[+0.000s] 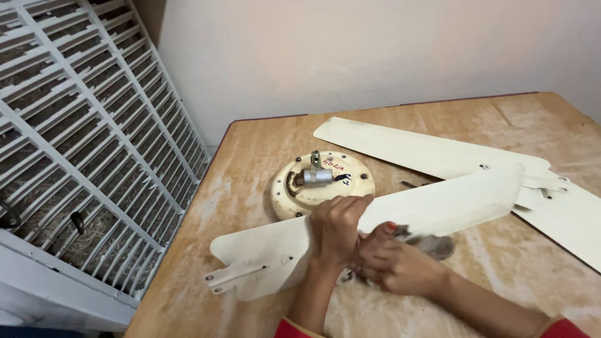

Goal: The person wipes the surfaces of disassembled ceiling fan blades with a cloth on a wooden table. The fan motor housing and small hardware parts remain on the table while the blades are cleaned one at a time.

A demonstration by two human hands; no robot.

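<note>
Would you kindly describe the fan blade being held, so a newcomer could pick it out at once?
On the wooden table, in front of the round cream fan motor, lies a long cream blade. Unlike the two blades farther back, the left hand grips its edge and the right hand rests beneath it.

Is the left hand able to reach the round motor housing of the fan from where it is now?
Probably yes. The left hand grips the edge of the near fan blade, and the motor housing lies just behind that blade on the table, uncovered, with nothing between them.
</note>
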